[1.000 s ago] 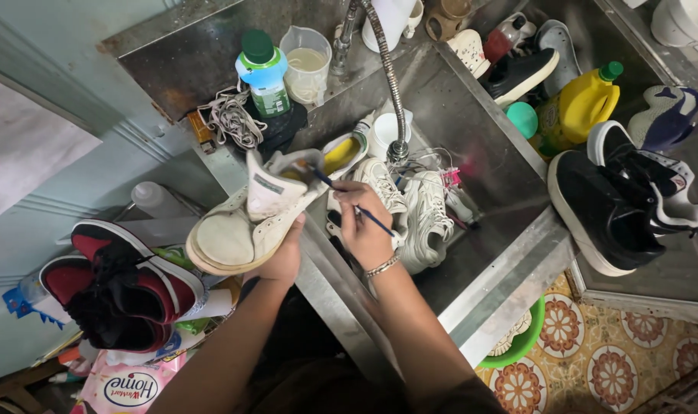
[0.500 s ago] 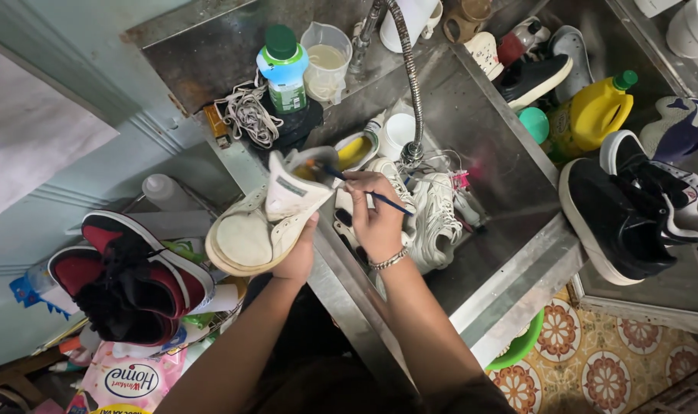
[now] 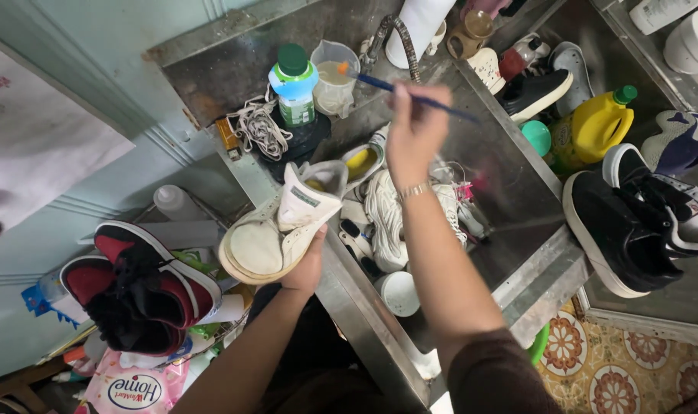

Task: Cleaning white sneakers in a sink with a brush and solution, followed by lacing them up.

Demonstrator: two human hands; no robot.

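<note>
Your left hand [image 3: 307,268] grips the white sneaker [image 3: 284,222] from beneath, sole toward you, over the near-left rim of the steel sink [image 3: 510,184], so keep it tipped that way. Your right hand [image 3: 414,134] pinches a thin blue brush [image 3: 410,93], its tip at the plastic measuring cup [image 3: 335,78] far on the surface; load the bristles lightly and let them drain against the cup's rim.

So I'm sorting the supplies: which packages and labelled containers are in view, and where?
Clear bottle with green cap and blue-green label: back sink ledge.
Yellow jug with green cap: right, among shoes.
Pink-and-white soft pouch with oval logo: bottom left.
No screens.
</note>
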